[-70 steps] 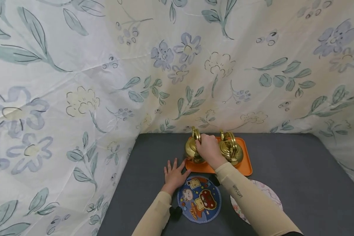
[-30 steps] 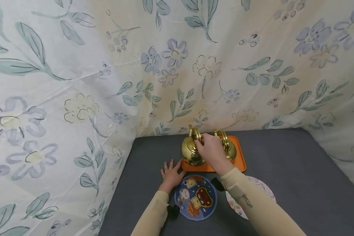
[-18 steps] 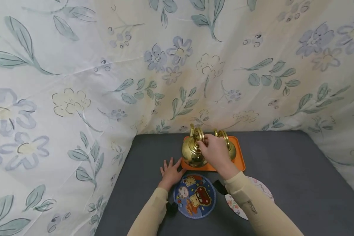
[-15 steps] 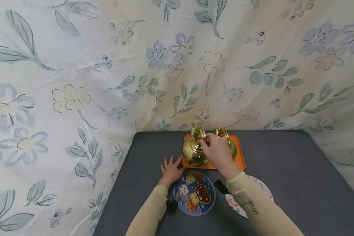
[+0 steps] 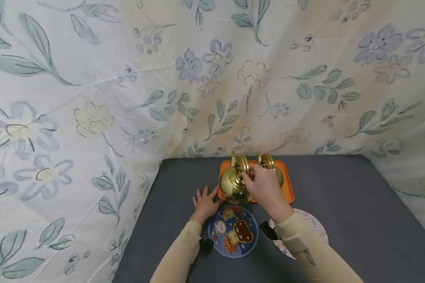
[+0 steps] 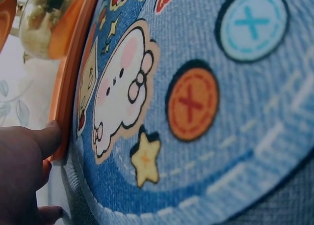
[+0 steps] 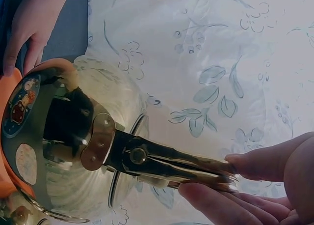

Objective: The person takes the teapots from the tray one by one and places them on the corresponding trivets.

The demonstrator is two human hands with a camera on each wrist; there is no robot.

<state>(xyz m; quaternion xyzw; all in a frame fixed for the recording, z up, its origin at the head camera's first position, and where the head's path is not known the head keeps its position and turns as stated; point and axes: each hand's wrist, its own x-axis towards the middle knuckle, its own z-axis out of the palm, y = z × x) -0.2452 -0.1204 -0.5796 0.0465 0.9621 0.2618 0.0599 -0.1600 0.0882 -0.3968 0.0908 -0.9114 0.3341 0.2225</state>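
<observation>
I see a second gold kettle [image 5: 272, 173] behind the right hand [image 5: 265, 188], a pale round mat [image 5: 315, 232] beside its wrist, floral cloth [image 5: 127, 78] backing the grey bench [image 5: 357, 212].

No legible words or numbers are shown; small dark lettering on the right sleeve [image 5: 309, 257], lower right of the head view, cannot be read.

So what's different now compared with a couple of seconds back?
The right hand, gripping its handle, has lifted the left gold kettle and brought it toward the tray's near edge. The left hand stays flat beside the tray; the other kettle and blue mat are unmoved.
</observation>
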